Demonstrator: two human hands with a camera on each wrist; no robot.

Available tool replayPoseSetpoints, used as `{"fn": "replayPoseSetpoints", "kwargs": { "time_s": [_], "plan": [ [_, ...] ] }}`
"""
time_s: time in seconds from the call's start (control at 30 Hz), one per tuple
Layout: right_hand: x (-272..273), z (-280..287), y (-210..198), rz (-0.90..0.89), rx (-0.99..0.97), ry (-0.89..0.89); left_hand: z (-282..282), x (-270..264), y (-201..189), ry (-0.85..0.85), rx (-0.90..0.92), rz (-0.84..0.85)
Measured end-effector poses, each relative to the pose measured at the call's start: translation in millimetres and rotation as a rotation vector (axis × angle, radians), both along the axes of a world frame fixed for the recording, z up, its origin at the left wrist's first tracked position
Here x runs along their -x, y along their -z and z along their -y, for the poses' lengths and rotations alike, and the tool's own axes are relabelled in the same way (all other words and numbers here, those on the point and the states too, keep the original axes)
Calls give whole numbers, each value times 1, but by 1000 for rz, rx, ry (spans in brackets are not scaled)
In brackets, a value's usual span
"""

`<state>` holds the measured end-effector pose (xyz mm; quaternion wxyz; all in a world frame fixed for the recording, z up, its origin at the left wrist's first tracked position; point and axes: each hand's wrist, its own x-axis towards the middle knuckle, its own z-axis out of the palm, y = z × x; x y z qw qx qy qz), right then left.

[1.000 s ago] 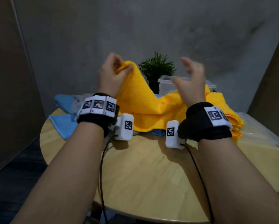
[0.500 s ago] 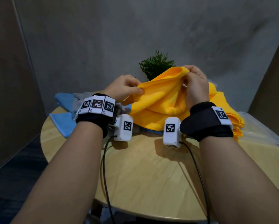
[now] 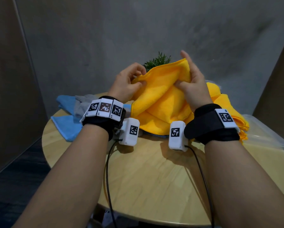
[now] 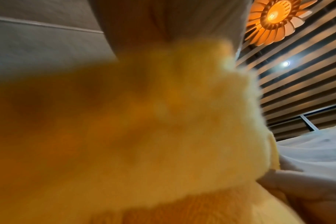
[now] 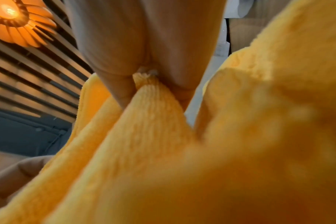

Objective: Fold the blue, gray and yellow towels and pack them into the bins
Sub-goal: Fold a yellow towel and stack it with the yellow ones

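Two towels, blue (image 3: 63,124) and perhaps gray (image 3: 82,104), on round wooden table (image 3: 154,178).

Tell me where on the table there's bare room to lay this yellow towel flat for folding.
The near half of the round table is bare wood, bordered by the table's front edge and the two forearms. The far half is crowded: blue towels and a gray towel at far left, the yellow towel pile in the middle, a clear bin at right.
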<state>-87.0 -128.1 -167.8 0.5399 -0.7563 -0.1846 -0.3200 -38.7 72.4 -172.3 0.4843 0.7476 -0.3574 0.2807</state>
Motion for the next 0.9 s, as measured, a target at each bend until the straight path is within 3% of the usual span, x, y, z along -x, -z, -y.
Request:
{"fn": "replayPoseSetpoints", "kwargs": {
  "time_s": [0.1,0.23,0.43,0.57,0.67,0.8,0.9],
  "plan": [
    [3,-2,-2,12,79,-48,-1,-4,2,-19,-102,-26],
    [7,-6,-4,70,17,-23,-8,-6,6,-117,-265,-189],
    [8,-3,-6,41,-104,-42,-9,7,3,104,-346,-394],
    [7,-1,-8,2,-315,-133,-10,7,1,50,-361,-430],
    [6,-2,-10,3,-309,-88,-10,3,2,-75,-322,-363],
    [3,3,-8,68,-95,114,-17,-4,-2,-317,-57,-120],
    [-5,9,-5,115,63,295,-22,-9,-6,-362,60,-36]
  ]
}}
